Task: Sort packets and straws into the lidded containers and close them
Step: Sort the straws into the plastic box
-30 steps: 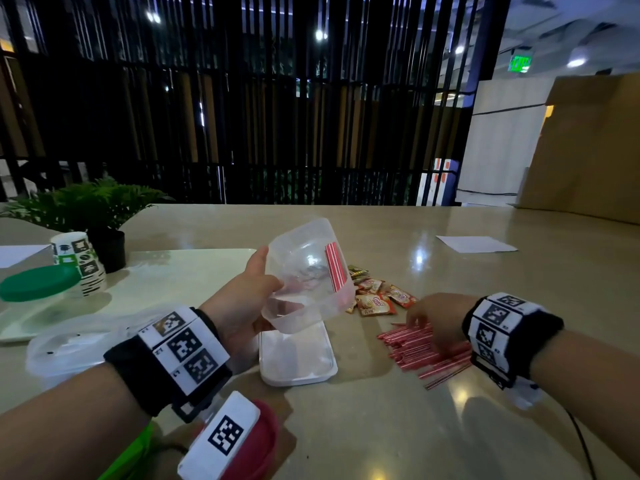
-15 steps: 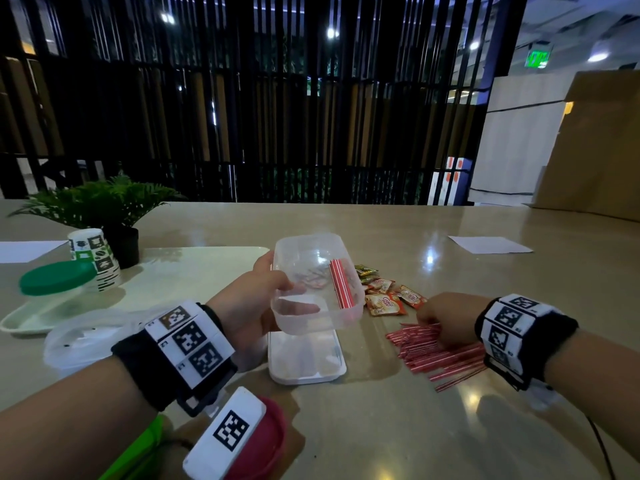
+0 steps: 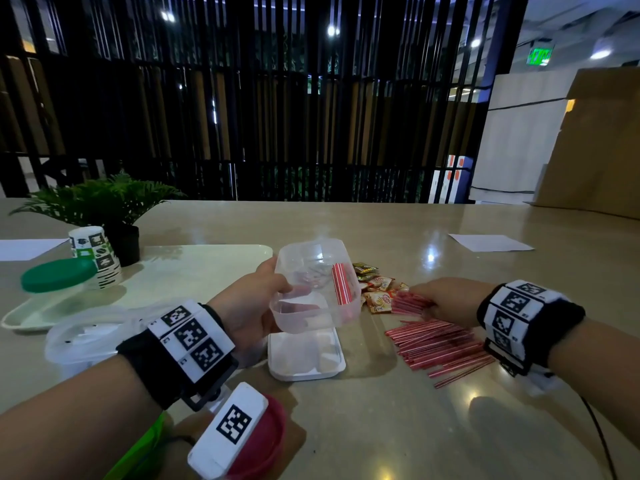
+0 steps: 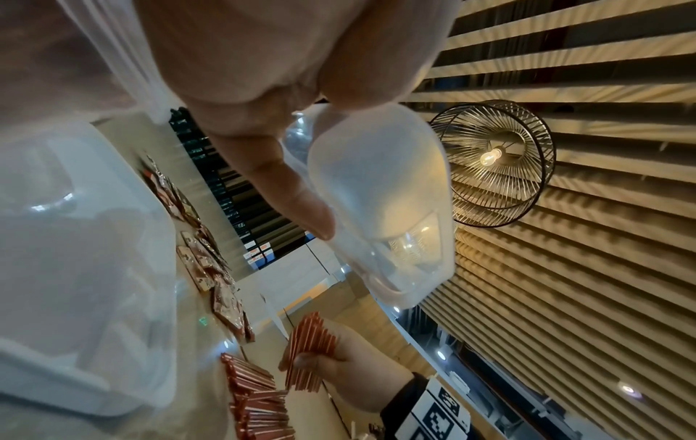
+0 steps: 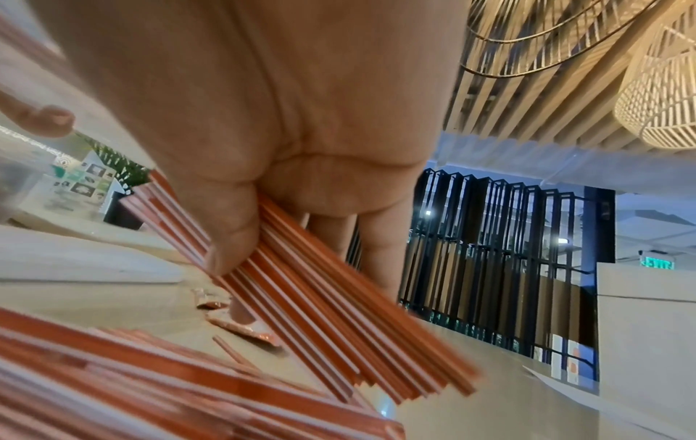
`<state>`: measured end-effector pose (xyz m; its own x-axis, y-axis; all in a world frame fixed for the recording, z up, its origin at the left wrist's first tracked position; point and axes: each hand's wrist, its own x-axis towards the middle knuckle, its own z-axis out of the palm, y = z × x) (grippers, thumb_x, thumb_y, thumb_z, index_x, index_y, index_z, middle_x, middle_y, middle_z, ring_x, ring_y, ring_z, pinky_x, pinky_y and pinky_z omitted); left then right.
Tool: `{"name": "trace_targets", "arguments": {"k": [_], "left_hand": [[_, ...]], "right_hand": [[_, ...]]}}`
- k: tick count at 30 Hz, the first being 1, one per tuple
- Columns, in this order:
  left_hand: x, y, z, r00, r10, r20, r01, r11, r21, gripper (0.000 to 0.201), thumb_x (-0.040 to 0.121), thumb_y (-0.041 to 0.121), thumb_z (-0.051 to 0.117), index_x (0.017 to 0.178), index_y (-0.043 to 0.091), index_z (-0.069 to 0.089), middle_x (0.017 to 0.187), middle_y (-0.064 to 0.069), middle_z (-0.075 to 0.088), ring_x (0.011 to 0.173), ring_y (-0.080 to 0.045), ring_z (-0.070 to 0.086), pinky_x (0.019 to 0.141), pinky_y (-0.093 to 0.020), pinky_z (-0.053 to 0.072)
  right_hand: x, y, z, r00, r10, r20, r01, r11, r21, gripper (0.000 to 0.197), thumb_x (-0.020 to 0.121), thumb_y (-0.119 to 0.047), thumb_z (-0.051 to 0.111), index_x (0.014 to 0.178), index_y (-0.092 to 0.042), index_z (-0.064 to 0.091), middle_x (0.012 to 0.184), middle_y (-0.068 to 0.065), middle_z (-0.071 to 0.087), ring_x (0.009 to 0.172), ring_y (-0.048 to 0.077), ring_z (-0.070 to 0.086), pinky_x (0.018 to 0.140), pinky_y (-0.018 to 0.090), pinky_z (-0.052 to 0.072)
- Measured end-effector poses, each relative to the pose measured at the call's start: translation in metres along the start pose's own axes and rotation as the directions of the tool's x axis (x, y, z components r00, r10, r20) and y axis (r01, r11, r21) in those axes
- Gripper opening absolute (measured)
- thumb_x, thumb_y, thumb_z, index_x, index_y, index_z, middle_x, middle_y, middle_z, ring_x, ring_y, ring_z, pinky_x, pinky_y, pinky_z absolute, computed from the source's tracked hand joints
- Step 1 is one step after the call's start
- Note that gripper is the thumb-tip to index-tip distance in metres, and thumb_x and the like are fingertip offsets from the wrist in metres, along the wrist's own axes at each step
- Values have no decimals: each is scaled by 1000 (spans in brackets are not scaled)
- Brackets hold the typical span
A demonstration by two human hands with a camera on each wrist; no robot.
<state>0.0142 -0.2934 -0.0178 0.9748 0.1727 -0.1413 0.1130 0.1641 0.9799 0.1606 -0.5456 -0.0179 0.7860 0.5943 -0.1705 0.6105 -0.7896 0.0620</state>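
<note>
Nearest the wearer, a white tagged block (image 3: 228,431) is sitting against a red round lid (image 3: 268,441) at the worktop's (image 3: 398,427) front edge. Just beyond, the left hand (image 3: 246,306) is holding a clear rectangular container (image 3: 313,289) tilted above the worktop, thumb on the near wall and fingers (image 4: 297,202) curled round the wall and base, as the left wrist view shows. A small bunch of red striped straws (image 3: 341,284) is leaning inside it against the right wall. Directly beneath the container, its white lid (image 3: 306,355) is lying flat on the worktop.

To the right, the right hand (image 3: 450,299) is gripping a bundle of red straws (image 5: 320,285), thumb pressing across them and fingers (image 5: 376,247) wrapped behind, lifted just above the loose straw pile (image 3: 440,344) that is lying spread on the worktop. Just beyond the bundle, between the container and the hand, several snack packets (image 3: 377,289) are lying in a cluster.

To the left, a clear round tub (image 3: 86,337) is resting near the left wrist; behind it a pale tray (image 3: 194,268) is carrying a green-lidded jar (image 3: 57,277) and a stack of printed paper cups (image 3: 95,252). A potted fern (image 3: 104,206) is standing just behind the cups. Farther right, a white sheet of paper (image 3: 490,242) is lying on the worktop.
</note>
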Motion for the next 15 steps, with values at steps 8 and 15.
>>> {"name": "trace_targets", "arguments": {"k": [8,15], "left_hand": [[0,-6,6,1000,-2,-2,2,999,-37,37,100,12,43,132,29,48,113,-13,61,69,-25,73,63,-38,59],[6,-11,10,997,9,73,-7,1000,-30,57,95,-6,45,137,31,37,120,-10,63,89,-42,71,59,-43,59]], "right_hand": [[6,-15,-27,989,82,-124,-48,965,256,33,101,-25,45,131,-13,43,106,3,60,90,17,57,77,28,45],[9,-40,-65,984,101,-146,-47,942,332,23,102,-25,40,120,-12,46,87,-3,61,71,9,61,56,18,46]]}}
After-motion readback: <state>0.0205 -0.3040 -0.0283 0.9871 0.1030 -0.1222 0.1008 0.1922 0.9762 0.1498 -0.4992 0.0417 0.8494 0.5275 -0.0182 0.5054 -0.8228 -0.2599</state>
